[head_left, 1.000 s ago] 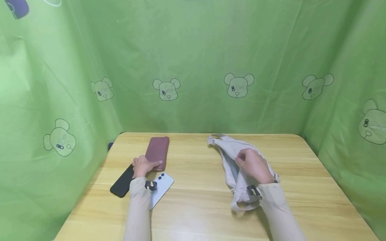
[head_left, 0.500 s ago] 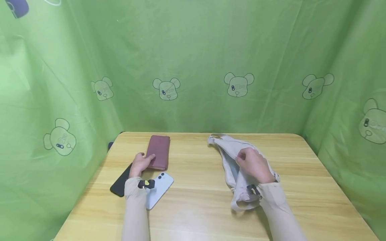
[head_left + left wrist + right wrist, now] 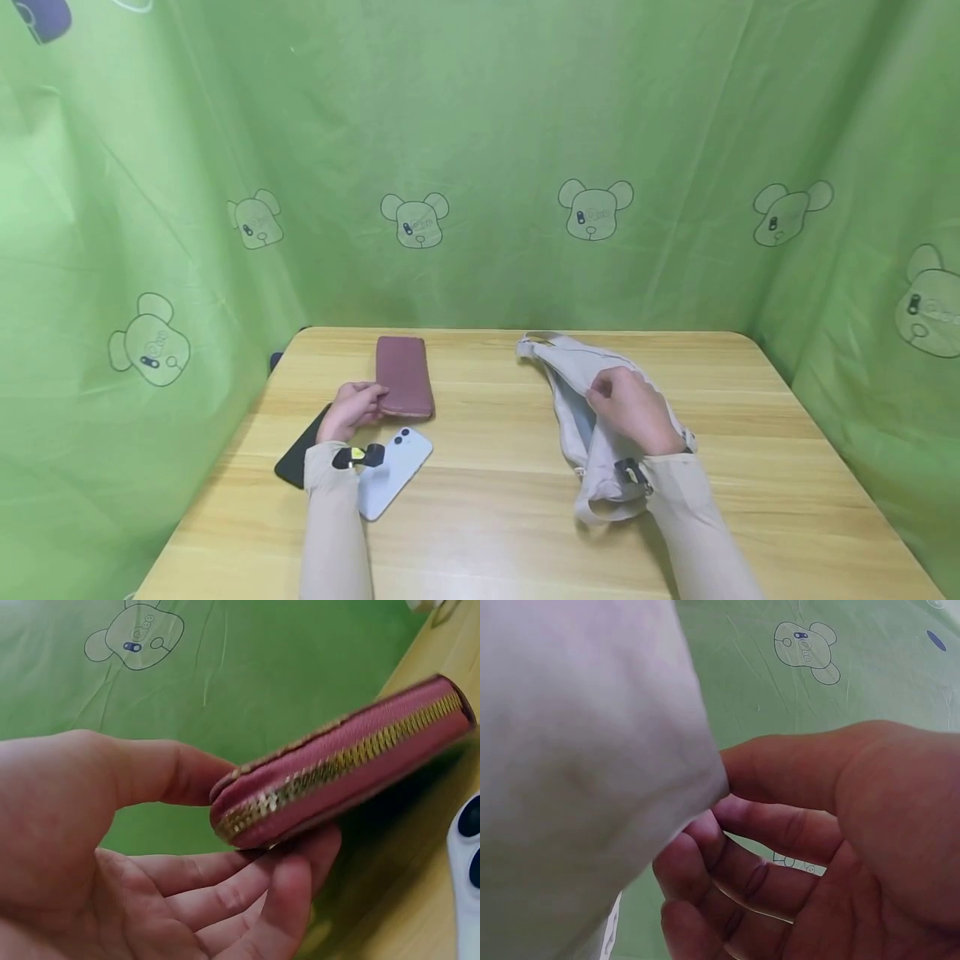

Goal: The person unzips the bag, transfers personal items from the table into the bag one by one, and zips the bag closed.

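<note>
A maroon zip wallet (image 3: pixel 405 375) is pinched at its near left corner by my left hand (image 3: pixel 351 410), thumb on top and fingers below. In the left wrist view the wallet (image 3: pixel 352 761) tilts up off the table, its gold zipper facing the camera. My right hand (image 3: pixel 633 408) pinches the edge of a pale fabric bag (image 3: pixel 577 362) and holds its mouth apart. In the right wrist view the bag's cloth (image 3: pixel 592 765) is caught between thumb and index finger. What lies inside the bag is hidden.
A black phone (image 3: pixel 296 458) lies partly under my left wrist. Beside it a white phone (image 3: pixel 401 471) lies camera side up. The wooden table (image 3: pixel 487 517) is enclosed by a green curtain (image 3: pixel 495 275) behind and at both sides.
My left hand has shifted its grip on the wallet's corner, and the wallet has turned slightly and moved right, lifting. My right hand and the bag stay put.
</note>
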Demonstrator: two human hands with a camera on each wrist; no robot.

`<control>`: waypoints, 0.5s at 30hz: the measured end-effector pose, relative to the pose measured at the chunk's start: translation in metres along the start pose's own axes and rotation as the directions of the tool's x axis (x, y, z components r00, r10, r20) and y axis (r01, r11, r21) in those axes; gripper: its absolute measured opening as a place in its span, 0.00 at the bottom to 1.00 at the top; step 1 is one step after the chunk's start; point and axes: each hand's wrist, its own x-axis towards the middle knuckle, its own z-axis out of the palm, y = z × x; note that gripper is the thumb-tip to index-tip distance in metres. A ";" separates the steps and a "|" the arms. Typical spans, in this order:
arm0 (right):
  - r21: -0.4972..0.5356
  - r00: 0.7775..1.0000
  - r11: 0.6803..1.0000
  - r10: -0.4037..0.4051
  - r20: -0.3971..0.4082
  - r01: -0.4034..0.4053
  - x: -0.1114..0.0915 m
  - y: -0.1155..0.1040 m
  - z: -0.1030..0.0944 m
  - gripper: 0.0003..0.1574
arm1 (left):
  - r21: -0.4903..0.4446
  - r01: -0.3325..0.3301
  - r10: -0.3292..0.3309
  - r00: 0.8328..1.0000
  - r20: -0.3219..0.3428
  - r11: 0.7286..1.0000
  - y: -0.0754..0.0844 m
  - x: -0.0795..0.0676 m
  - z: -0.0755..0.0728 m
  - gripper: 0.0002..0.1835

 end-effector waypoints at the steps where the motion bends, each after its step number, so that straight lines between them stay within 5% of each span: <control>1: 0.000 1.000 1.000 0.001 0.001 -0.001 0.000 0.000 0.000 0.08 | -0.014 0.004 -0.004 1.000 0.006 1.000 0.000 0.000 0.001 0.28; 15: 0.006 1.000 1.000 0.000 0.000 0.000 0.001 0.000 -0.001 0.08 | -0.169 -0.010 0.018 0.999 0.048 0.986 -0.003 0.004 0.004 0.15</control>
